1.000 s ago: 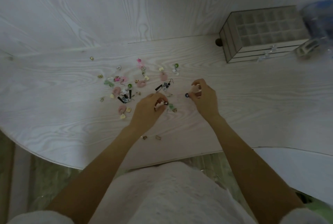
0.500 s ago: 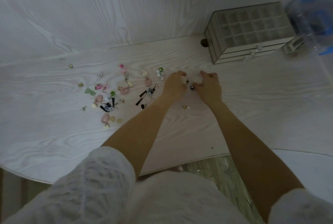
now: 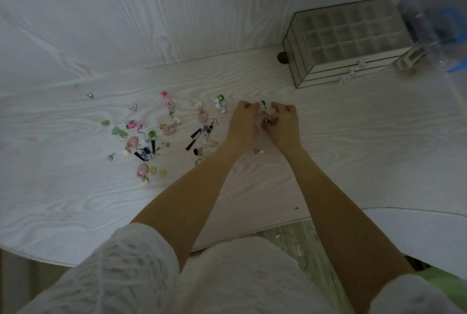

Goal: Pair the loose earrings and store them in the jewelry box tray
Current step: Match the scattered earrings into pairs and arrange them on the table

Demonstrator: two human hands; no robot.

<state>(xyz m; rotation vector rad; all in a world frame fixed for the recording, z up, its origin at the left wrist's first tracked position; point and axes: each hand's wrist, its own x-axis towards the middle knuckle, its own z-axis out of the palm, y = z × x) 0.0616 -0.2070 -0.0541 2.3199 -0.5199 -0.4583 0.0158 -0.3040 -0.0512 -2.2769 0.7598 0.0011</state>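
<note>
Pale wood grain covers the table (image 3: 353, 152) and the wall behind it. In the middle of the frame the left hand (image 3: 243, 121) and the right hand (image 3: 283, 124) come together, fingers curled, and between their tips they pinch a small pair of earrings (image 3: 264, 110), white with dark dots. The pieces are too small to tell which hand grasps which one.

The step in hand, as I judge it, is the matching of one pair: the two pieces are held against each other, not yet stored. The other loose earrings (image 3: 161, 134) lie scattered at the centre left of the frame, so most of the task remains. One small gold piece (image 3: 258, 151) lies just below the hands, near the left wrist.

The next move calls for carrying the pair to the box (image 3: 351, 40) at the upper right, and dropping it in one cell of the open tray on top. The cells look narrow, so the release must be exact.

Between the hands and the box the table is free, a good path. At the far right a blurred clear container (image 3: 434, 25) stands touching or just beside the box; I cannot tell which. The table edge curves at the lower part of the frame, well apart from the earrings.
</note>
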